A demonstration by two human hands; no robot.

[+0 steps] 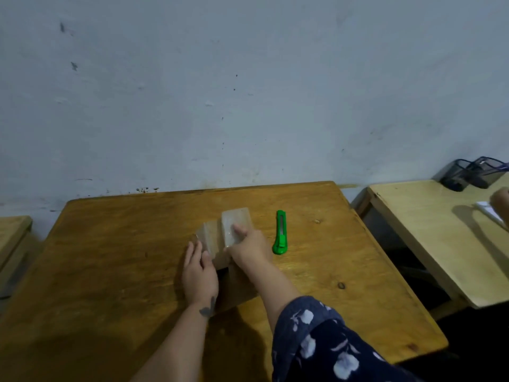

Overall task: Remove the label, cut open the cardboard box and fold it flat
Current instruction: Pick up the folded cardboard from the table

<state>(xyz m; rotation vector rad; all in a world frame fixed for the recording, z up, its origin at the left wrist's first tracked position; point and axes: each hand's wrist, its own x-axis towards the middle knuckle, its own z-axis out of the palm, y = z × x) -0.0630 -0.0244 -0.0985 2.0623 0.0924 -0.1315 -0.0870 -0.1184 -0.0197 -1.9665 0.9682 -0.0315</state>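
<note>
**Flaps open, flattening not yet done**

Cardboard box sits near the middle of the wooden desk, between the person's two hands, with two flaps standing up at its far end. Both flaps look glossy, as if taped over, and they are spread apart, so the top seam appears to have been cut already. A green utility knife lies on the desk just to the right of the box, touching neither hand, which fits the cutting step being finished for now. No label can be made out on the faces that show (the surface is too blurred to say whether one was peeled off or sits on a hidden side). The body of the box looks partly squashed but not flat, so my reading is that folding is the step in hand and most of it is left.

The left hand lies open against the left side of the box, fingers fairly straight and close together, thumb touching the base of the left flap; it presses rather than grips. The right hand rests on top of the box with fingers curled loosely, thumb pushed forward against the right flap.
</note>
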